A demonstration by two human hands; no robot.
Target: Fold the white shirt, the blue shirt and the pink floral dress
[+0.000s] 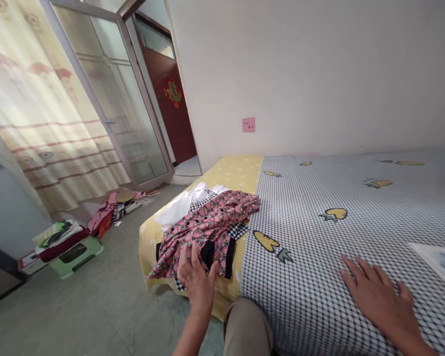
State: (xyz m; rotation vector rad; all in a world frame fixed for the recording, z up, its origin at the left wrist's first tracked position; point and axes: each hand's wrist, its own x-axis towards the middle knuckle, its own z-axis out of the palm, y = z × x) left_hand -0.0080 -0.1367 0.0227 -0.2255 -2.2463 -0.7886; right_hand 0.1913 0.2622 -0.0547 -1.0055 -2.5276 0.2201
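My left hand (197, 281) is over the near edge of a pink floral garment (211, 217) with black trim, thumb and fingers apart and slightly bent. It looks to be touching the cloth without gripping it. Under and beside that garment lie a black-and-white checked cloth (238, 230) and white clothing (176, 210), loosely heaped on the yellow sheet (241, 170). To the right, my right hand (383, 301) rests palm down on the checked bedspread (304, 282), fingers spread and holding nothing.
A flat white-edged item (439, 262) lies at the bed's right side. On the floor at left, a green stool (74, 257) carries folded clothes (57, 235). Further back are piled pink cloth (104, 212) and an open glass door (114, 94). My knee (247, 329) is against the bed.
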